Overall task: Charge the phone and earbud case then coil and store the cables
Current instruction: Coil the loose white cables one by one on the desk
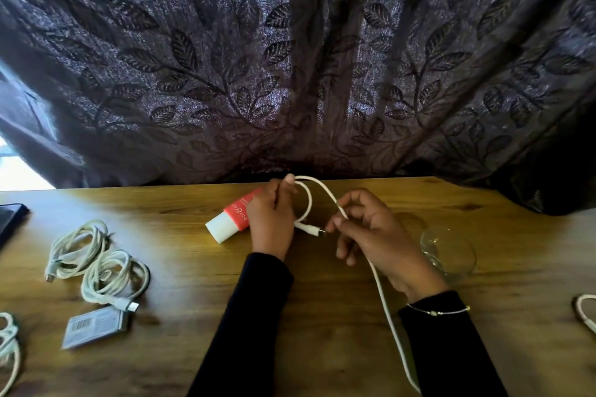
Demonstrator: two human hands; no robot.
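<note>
White cable up over the wooden desk, first loop forming between your two hands.

Off to your left, two coiled cables point(96, 263) lie bundled on the desk point(322, 316) beside a small grey box point(95, 327), so match that loop size. Your left hand point(272, 222) curls round the top of the loop, pinching the white cable point(322, 192) just in front of the red-and-white tube point(233, 217). The plug end point(314, 230) pokes out between your hands. Your right hand point(375, 237) pinches the cable with thumb and forefinger while the tail runs down past your wrist toward you. Feed slack with the right and let it slide, not twist. Mind the glass point(450, 251) just beside that hand; a swinging tail could likely clip it.
</note>
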